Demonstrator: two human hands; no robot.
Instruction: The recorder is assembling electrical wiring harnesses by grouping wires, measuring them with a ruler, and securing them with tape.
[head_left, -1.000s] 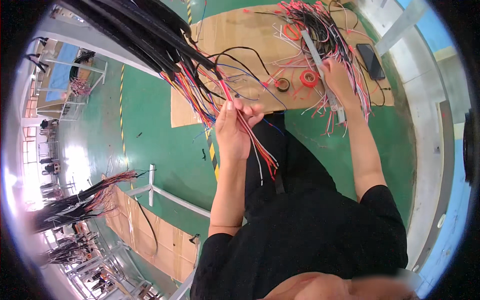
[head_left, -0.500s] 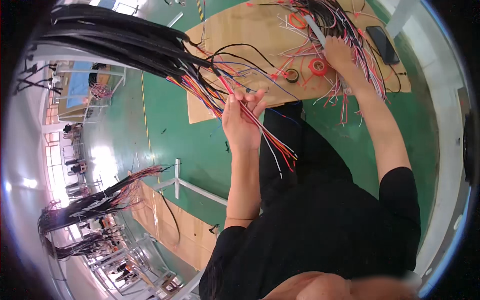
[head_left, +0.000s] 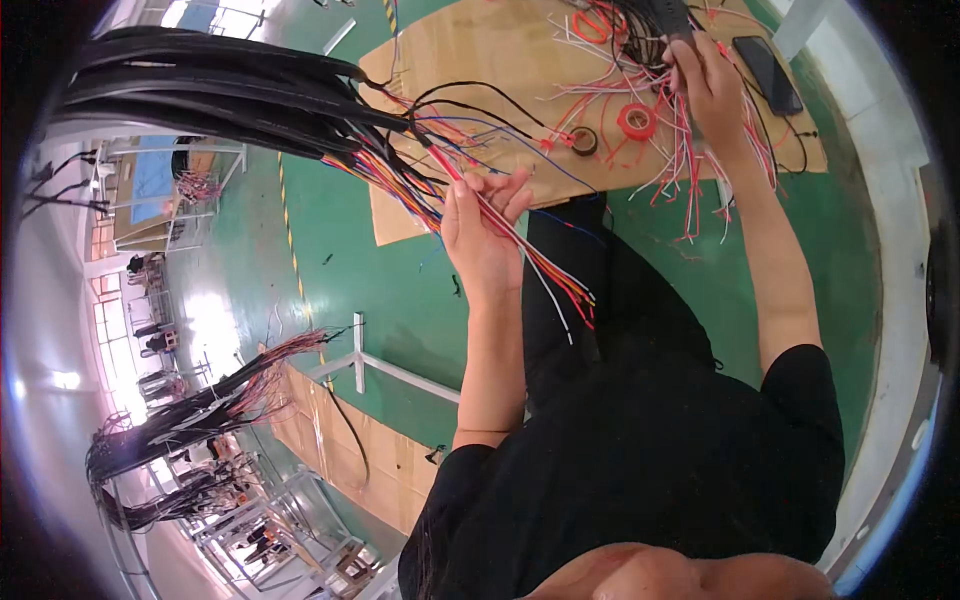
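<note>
My left hand [head_left: 484,235] is closed around a thin bundle of wires [head_left: 548,262] in white, red, orange and yellow, whose loose ends stick out toward my lap. The wires come out of a red sleeve [head_left: 443,162] at the end of a thick black cable harness [head_left: 230,85], with more coloured wires beside it. Over the cardboard-topped surface at the far right, my right hand [head_left: 712,92] grips a flat dark tool [head_left: 668,14]. Its kind is unclear, and the hand hides part of it. Pink and white loose wires [head_left: 685,195] lie under that hand.
On the cardboard [head_left: 480,60] lie a red tape roll [head_left: 636,121], a black tape roll [head_left: 582,141], orange-handled scissors [head_left: 590,27] and a dark phone [head_left: 768,75]. Another harness [head_left: 190,405] hangs at the left, near a white metal frame [head_left: 400,375].
My right hand has moved up and slightly right, and its fingers have shifted. A dark part of the tool now shows above it, where a grey flat part pointed up-left before.
</note>
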